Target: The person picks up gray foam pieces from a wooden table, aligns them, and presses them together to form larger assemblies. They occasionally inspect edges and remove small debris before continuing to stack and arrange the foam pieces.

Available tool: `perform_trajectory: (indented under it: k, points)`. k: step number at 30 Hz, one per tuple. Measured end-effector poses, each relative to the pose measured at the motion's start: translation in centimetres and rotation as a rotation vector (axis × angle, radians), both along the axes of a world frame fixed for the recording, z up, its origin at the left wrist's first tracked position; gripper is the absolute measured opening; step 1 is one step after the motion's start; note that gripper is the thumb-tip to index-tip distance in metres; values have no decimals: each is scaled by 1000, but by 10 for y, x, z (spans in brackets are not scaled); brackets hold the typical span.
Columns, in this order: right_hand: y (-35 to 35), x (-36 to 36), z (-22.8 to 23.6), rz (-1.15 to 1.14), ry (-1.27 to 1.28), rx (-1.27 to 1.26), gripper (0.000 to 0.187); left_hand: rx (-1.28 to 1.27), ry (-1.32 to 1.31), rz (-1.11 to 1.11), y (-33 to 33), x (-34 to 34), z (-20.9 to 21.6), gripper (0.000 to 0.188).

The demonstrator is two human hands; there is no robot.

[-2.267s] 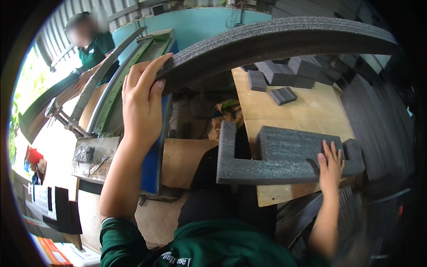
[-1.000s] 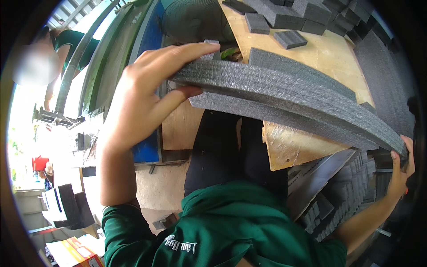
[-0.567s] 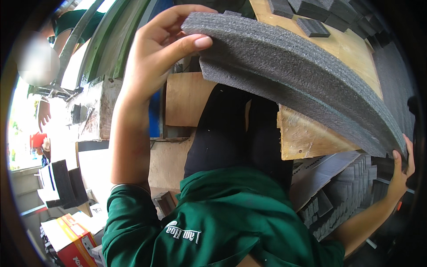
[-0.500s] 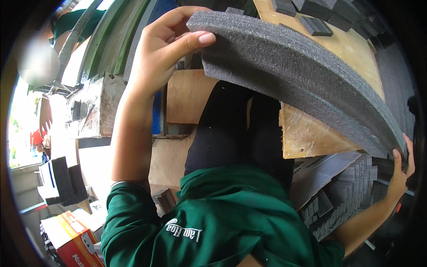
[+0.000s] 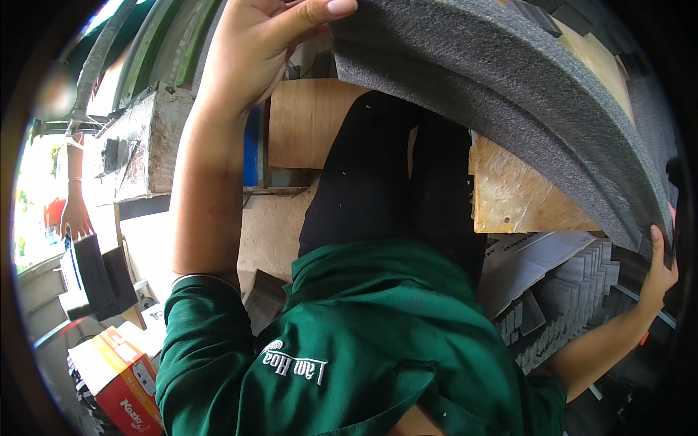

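Note:
A long grey foam piece [image 5: 502, 87] with a stepped, L-like profile spans the upper right, appearing curved in this wide view. At its left end, my left hand [image 5: 265, 36] pinches it between thumb and fingers; part of the hand runs past the upper edge. My right hand [image 5: 660, 258] grips the far right end, thumb on the near face and the other fingers mostly hidden behind. The piece is held up over the corner of a wooden board [image 5: 527, 192], in front of my dark-trousered legs.
Grey foam strips [image 5: 574, 301] are stacked at lower right beside a printed cardboard sheet [image 5: 534, 265]. At left, another person's hand [image 5: 75, 214] reaches to dark foam blocks [image 5: 98, 276]. Below stands a red and orange box [image 5: 120, 378]. A worn pale block [image 5: 145, 145] stands at upper left.
The foam piece and my left hand sit higher in the picture, its upper edge now cut off. The other person's hand has come down onto the dark blocks.

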State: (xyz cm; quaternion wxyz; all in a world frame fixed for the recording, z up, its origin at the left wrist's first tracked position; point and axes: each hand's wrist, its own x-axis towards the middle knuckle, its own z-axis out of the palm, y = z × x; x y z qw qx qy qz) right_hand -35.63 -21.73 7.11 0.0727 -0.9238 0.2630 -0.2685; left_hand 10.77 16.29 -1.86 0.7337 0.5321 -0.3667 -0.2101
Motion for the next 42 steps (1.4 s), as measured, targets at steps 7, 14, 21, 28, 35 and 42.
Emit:
perform_trajectory:
  k: [7, 14, 21, 28, 35, 42]
  points:
    - [3, 1, 3, 1, 55, -72, 37, 3, -7, -32, 3, -5, 8, 30]
    - [13, 3, 2, -8, 76, -83, 35, 14, -60, -15, 1, -3, 2, 31]
    - [9, 4, 3, 7, 59, -30, 35, 38, -88, 5, 1, -6, 4, 32]
    - [9, 15, -2, -96, 117, -136, 38, 38, -113, 38, -3, -11, -1, 33]
    - [17, 26, -10, -159, 80, -131, 38, 33, -165, 78, -7, -15, 0, 35]
    - [30, 32, -16, -216, 88, -210, 40, 80, -112, 81, -5, -9, 1, 43]
